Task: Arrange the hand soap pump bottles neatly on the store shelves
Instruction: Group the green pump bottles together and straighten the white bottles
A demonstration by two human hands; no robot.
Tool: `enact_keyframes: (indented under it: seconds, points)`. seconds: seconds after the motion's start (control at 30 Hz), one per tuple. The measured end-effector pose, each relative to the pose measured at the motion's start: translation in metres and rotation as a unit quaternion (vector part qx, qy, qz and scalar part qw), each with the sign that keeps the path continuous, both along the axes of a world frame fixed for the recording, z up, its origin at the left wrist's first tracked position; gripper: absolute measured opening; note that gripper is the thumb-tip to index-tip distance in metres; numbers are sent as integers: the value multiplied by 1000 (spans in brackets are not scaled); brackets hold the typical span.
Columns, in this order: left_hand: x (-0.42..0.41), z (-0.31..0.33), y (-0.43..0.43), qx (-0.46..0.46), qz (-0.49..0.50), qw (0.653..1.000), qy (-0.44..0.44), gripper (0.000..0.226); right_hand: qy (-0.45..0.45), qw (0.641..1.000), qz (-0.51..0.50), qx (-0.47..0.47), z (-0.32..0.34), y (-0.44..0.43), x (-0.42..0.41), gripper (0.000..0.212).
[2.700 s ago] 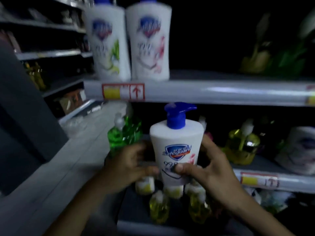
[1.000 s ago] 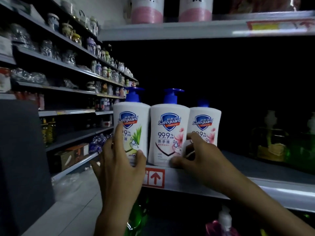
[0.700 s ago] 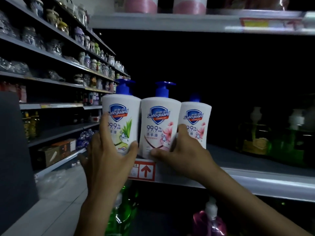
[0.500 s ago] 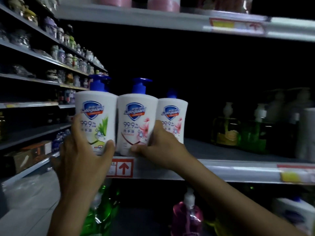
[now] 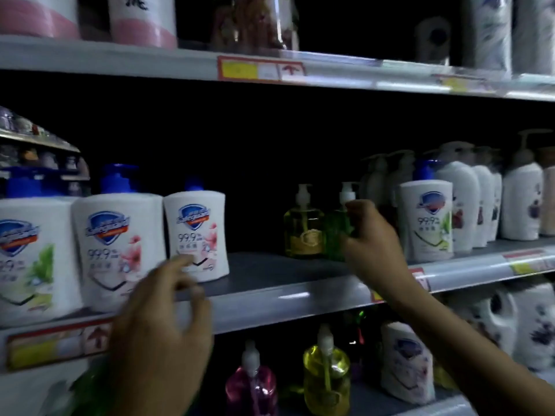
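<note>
The fingers (image 5: 359, 207) of the right hand (image 5: 372, 247) are curling at a green pump bottle (image 5: 335, 232) standing mid-shelf (image 5: 285, 298); I cannot tell if they are gripping it. The left hand (image 5: 162, 325) is hovering with its fingers (image 5: 180, 265) loosely apart, holding nothing, before three white soap bottles (image 5: 196, 232) lining the shelf's left end.

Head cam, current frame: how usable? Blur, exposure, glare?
Head view: dim overall, with the back of the shelf crushed to black. Motion blur smears the left hand and the two leftmost Safeguard bottles. The right hand is somewhat sharper. A glare streak sits on the shelf edge. Shelf lines bow from the wide-angle lens.
</note>
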State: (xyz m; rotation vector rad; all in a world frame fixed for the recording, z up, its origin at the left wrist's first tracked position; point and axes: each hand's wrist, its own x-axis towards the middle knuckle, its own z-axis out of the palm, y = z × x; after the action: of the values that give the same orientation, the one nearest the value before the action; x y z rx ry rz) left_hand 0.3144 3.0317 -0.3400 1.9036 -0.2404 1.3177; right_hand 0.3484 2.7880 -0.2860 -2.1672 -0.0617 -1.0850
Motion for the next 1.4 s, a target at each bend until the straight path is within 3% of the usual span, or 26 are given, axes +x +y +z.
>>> enact_keyframes:
  seconds: [0.13, 0.23, 0.33, 0.43, 0.57, 0.67, 0.83, 0.9, 0.97, 1.03, 1.23, 1.4]
  points:
    - [21, 41, -97, 201, 23, 979, 27, 22, 79, 996, -36, 30, 15, -50, 36, 55]
    - [63, 60, -141, 251, -43, 947, 196, 31, 190, 978, 31, 87, 18, -66, 65, 60]
    - [104, 58, -163, 255, -121, 910, 303, 31, 213, 970, 73, 97, 12, -84, 79, 56]
    - [117, 59, -162, 191, -194, 901, 339, 40, 211, 964, 114, 111, 8, -100, 71, 57]
    - [110, 64, -141, 69, -241, 915, 317, 32, 229, 903, 308, 191, 12, -109, 54, 53]
    - [103, 68, -117, 9, -261, 910, 321, 29, 249, 887, 363, 138, 10, -103, 55, 60]
    - [104, 73, -93, 29, -218, 923, 315, 34, 342, 865, 365, 42, 15, -95, 65, 85]
    - [110, 72, -94, 3, -256, 901, 351, 40, 315, 900, 302, 15, 15, -88, 63, 88]
    - [114, 70, -99, -50, -334, 850, 404, 43, 265, 931, 250, 13, 8, -76, 63, 89]
    - [116, 68, -103, -70, -366, 832, 411, 46, 226, 942, 247, 35, 0, -65, 63, 82]
    - [111, 60, -93, -53, -356, 870, 338, 52, 187, 910, 355, 100, -7, -59, 62, 77]
    - [91, 67, -82, -53, -364, 909, 197, 54, 79, 909, 393, 116, -3, -45, 49, 84]
